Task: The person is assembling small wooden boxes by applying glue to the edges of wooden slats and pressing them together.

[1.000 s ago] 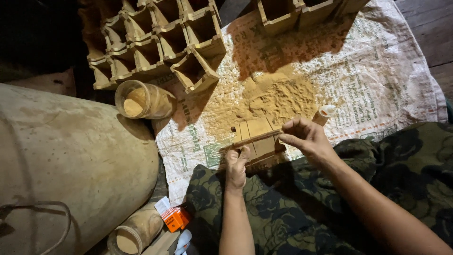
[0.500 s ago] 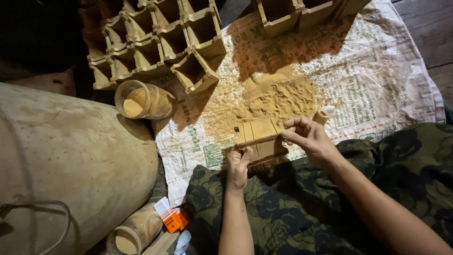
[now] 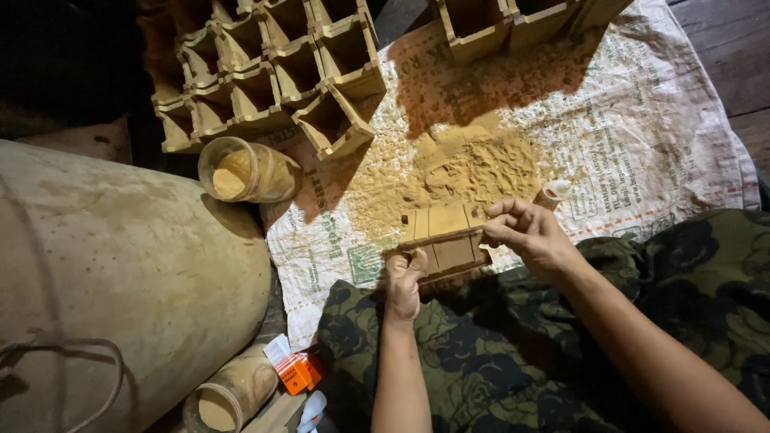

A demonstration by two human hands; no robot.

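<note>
Small wooden box [image 3: 445,240] held over woven sack sheet [image 3: 642,144], just below sawdust pile [image 3: 457,172]. Left hand [image 3: 403,281] grasps its lower left corner; right hand [image 3: 529,236] pinches its right end. Plastic jar [image 3: 241,170] lies near empty wooden boxes [image 3: 273,72].

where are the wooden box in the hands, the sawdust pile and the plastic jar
wooden box [image 3: 443,239], head view, on its slatted top face
sawdust pile [image 3: 469,168], head view, on the heap's middle
plastic jar [image 3: 245,170], head view, on its clear side wall
</note>
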